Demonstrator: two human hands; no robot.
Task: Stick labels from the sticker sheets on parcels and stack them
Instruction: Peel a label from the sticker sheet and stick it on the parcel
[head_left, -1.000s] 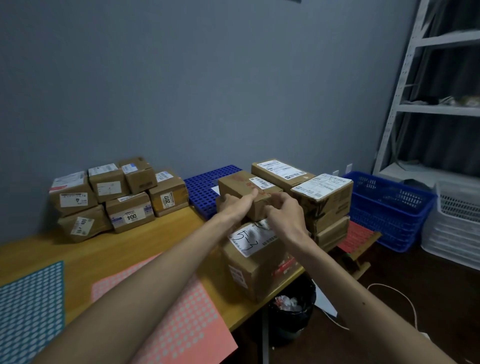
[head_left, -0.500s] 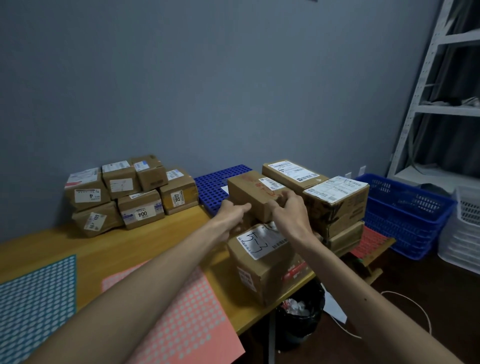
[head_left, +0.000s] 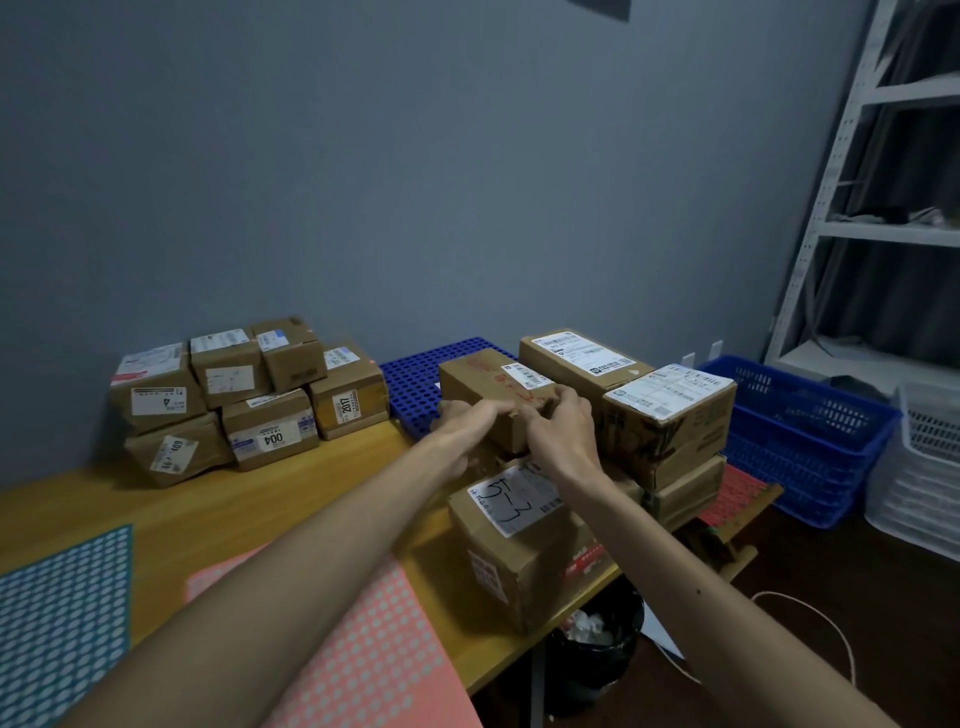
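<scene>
- Two hands grip one small parcel (head_left: 485, 387): the left hand (head_left: 462, 423) curls round its near left side, and the right hand (head_left: 563, 436) curls its fingers over the near right end.
- The parcel lies roughly level, white label (head_left: 527, 375) facing up. Its long axis runs from near right to far left.
- It is above the far edge of a marked box (head_left: 511, 525) at the desk (head_left: 260, 509) front; whether they touch I cannot tell.
- Just to its right is a stack (head_left: 670, 415) of bigger boxes, with a long box (head_left: 576, 358) behind.
- A blue grid (head_left: 413, 374) lies behind it.
- A pile (head_left: 234, 395) of labelled parcels sits well to the left, against the wall.
- A pink sheet (head_left: 374, 649) and a teal sheet (head_left: 62, 618) lie flat on the near desk.
</scene>
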